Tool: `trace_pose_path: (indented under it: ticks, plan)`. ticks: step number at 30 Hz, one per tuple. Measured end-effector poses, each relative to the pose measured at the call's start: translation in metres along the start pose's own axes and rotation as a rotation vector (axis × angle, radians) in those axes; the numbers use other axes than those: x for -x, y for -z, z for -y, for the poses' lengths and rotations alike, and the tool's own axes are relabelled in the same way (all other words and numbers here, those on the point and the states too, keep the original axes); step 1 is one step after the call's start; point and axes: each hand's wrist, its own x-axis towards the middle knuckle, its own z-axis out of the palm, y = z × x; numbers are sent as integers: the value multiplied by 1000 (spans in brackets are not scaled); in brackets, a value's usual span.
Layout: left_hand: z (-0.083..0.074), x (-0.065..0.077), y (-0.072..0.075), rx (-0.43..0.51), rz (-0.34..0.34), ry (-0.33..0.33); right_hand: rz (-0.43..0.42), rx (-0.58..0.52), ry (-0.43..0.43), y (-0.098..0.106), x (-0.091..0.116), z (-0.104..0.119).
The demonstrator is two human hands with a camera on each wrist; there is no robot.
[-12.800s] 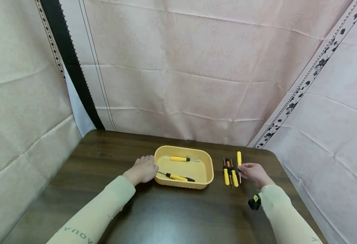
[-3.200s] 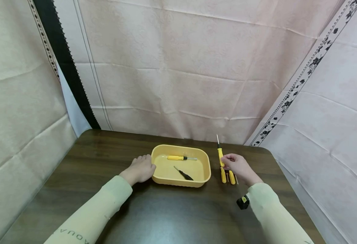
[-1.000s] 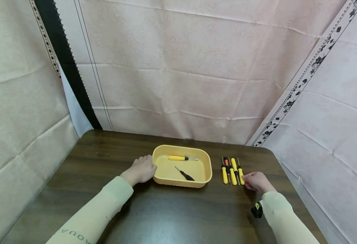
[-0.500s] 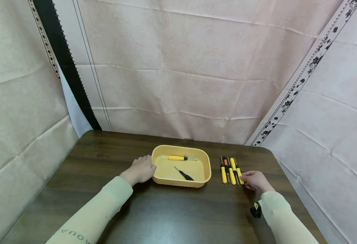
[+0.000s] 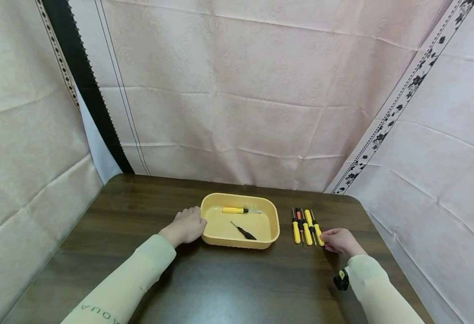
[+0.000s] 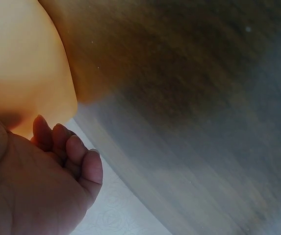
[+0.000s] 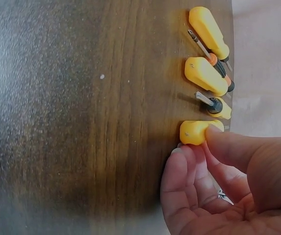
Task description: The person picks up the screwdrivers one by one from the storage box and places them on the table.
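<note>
Where pale cloth (image 5: pixel 237 112) backs dark wood table (image 5: pixel 221 288), right grip (image 5: pixel 341 241) pinches screwdriver (image 7: pixel 191 133); left grip (image 5: pixel 185 225) unclear.

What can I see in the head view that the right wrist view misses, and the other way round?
Only the head view shows the left hand at the edge of the yellow tray, with a yellow screwdriver and a black screwdriver inside.

Only the right wrist view shows a pale speck on the tabletop.

Both show the right hand pinching the end screwdriver in a row of five, on the dark wooden table.
</note>
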Motion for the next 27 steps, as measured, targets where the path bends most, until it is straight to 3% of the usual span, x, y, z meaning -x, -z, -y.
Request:
trace_pose_path:
  ticks: [11,19,27]
  plan:
    - [5,-4,-4,-7,-19,-10,-35,50,87,5,11,20]
    - [5,-3,-3,-3,-25,-7,62,32,178,-4,22,55]
    - [2,-1,-3,-4,-10,-2,103,40,295,-25,34,84]
